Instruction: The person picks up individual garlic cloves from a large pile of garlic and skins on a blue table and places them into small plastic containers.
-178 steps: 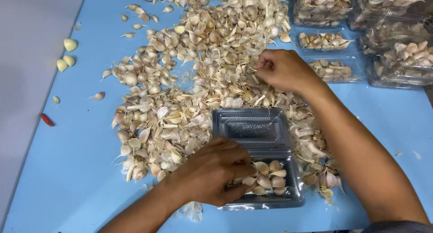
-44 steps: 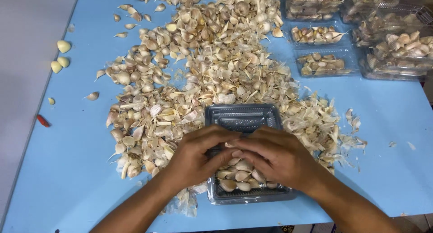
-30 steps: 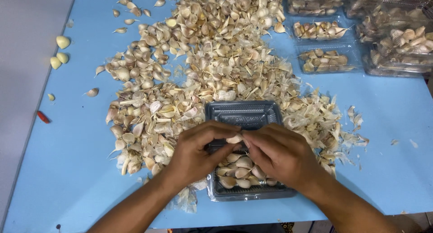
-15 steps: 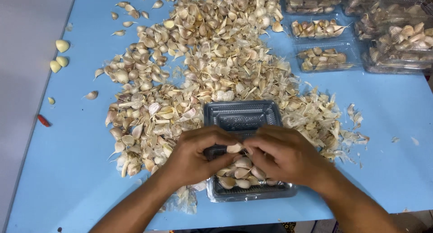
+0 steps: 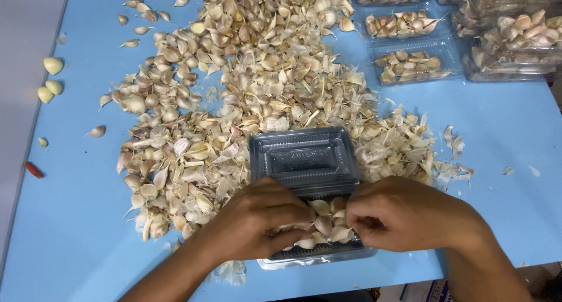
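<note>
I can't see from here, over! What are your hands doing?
Left hand, right hand: both on garlic cloves in clear hinged box. Lid open. Loose garlic pile crowds the box.

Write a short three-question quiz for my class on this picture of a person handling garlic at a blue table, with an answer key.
1. True or false: the lid of the clear hinged box under the hands is folded open.
2. Where do the left hand and right hand rest?
A. on the loose garlic pile
B. on the cloves in the tray of the box
C. on the filled boxes at the far right
3. Fill in: a small red object lies near the ______ edge of the blue table.

Key: 1 true; 2 B; 3 left.
</note>
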